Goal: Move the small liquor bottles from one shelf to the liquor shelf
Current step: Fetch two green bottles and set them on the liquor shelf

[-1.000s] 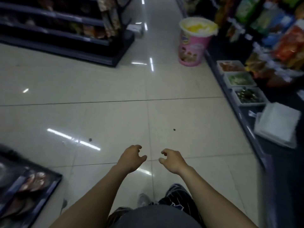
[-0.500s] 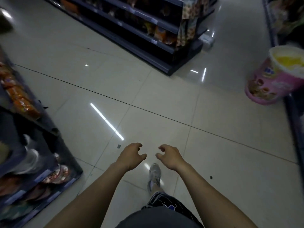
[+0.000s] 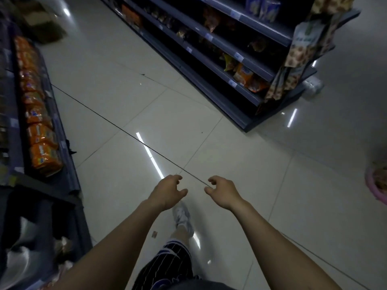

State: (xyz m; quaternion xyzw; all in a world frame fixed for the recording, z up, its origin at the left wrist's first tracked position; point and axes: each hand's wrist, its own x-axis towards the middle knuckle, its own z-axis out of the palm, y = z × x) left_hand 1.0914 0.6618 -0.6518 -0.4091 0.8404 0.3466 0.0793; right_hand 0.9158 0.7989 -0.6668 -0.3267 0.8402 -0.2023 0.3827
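Left hand and right hand hung near over the tiled floor, fingers loosely curled, holding nothing. Orange snack packs sat left. Couldn't tell where the liquor bottles were.

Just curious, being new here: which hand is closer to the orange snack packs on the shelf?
Left. The left hand is held out to the right of the orange snack packs; the right hand lies beyond it, farther right.

I've turned left: the pink tub has slid to the frame's right edge, orange snack packets now line the left, and my white shoe steps forward.
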